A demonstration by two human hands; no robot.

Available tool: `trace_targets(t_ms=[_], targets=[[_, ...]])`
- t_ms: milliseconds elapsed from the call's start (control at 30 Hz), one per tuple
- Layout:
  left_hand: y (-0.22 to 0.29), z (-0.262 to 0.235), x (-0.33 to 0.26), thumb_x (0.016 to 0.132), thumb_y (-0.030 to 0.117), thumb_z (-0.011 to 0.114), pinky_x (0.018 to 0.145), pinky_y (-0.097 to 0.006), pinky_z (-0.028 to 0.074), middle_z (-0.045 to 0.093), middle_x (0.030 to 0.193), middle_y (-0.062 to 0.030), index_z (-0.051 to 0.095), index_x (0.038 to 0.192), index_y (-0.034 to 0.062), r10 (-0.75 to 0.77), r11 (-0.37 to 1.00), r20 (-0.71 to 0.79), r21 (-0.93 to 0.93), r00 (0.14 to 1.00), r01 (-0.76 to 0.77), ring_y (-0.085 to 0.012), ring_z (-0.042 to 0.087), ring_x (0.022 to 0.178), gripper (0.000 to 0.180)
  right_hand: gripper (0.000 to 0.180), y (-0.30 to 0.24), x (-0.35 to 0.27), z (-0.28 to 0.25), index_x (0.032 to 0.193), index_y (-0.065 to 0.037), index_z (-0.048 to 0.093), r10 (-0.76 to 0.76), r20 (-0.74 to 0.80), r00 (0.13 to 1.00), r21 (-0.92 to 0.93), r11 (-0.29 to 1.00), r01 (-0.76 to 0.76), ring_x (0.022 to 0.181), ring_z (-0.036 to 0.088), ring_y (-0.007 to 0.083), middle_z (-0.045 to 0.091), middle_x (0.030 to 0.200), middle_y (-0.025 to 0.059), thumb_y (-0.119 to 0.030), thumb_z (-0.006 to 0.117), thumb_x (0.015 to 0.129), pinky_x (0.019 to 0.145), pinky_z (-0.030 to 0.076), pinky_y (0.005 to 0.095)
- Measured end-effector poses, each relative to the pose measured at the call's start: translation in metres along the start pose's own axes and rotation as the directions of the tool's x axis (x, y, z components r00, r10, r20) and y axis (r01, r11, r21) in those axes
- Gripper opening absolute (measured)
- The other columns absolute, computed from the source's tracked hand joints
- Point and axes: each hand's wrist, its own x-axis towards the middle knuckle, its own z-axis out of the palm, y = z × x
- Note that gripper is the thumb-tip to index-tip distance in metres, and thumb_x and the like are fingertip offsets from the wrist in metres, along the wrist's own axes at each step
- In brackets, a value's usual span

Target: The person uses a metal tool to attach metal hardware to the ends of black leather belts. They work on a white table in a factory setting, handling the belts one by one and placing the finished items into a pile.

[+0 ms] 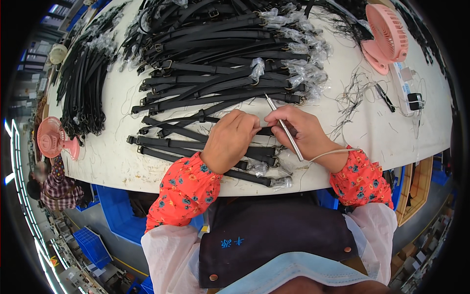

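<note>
Left hand (229, 139): fingers clamped on a black strap (196, 133), pinning it flat | right hand (304, 133): fingers closed around a metal rod (285, 128), tip beyond fingertips | straps (220, 63) piled beyond, on table (112, 157).

Probably a factory workshop: worktable (122, 161) heaped with black straps (215, 59), blue crates (93, 245) below.
</note>
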Motion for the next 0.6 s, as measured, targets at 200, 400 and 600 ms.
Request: trace_targets(t_ms=[200, 400, 600], targets=[[0.002, 0.006, -0.003, 0.085, -0.003, 0.074, 0.065, -0.039, 0.052, 0.067, 0.083, -0.0092, 0.061, 0.097, 0.0031, -0.099, 0.993, -0.029, -0.071, 0.995, 0.097, -0.0298, 0.065, 0.075, 0.019, 0.025, 0.003, 0.003, 0.002, 0.116, -0.007, 0.063, -0.076, -0.018, 0.997, -0.049, 0.996, 0.076, 0.071, 0.064, 0.0158, 0.063, 0.095, 0.0080, 0.007, 0.063, 0.095, 0.063, 0.051, 0.0284], [-0.002, 0.008, -0.005, 0.084, -0.003, 0.075, 0.063, -0.037, 0.052, 0.068, 0.081, -0.0095, 0.065, 0.098, 0.0033, -0.105, 0.989, -0.073, -0.111, 0.992, 0.096, -0.0284, 0.065, 0.072, 0.018, 0.022, -0.002, 0.004, -0.001, 0.124, -0.006, 0.060, -0.042, -0.034, 0.999, -0.029, 0.999, 0.041, 0.091, 0.070, 0.0191, 0.069, 0.107, 0.0107, -0.005, 0.060, 0.102, 0.076, 0.055, 0.0296], [0.000, 0.003, -0.005, 0.084, -0.003, 0.075, 0.061, -0.036, 0.051, 0.067, 0.079, -0.0091, 0.067, 0.094, 0.0040, -0.143, 0.986, -0.030, -0.095, 0.989, 0.140, -0.0277, 0.065, 0.071, 0.015, 0.031, -0.012, 0.004, -0.010, 0.133, -0.002, 0.052, 0.157, -0.053, 0.986, 0.363, 0.923, -0.127, 0.098, 0.070, 0.0160, 0.071, 0.108, 0.0093, -0.023, 0.049, 0.111, 0.090, 0.053, 0.0296]])
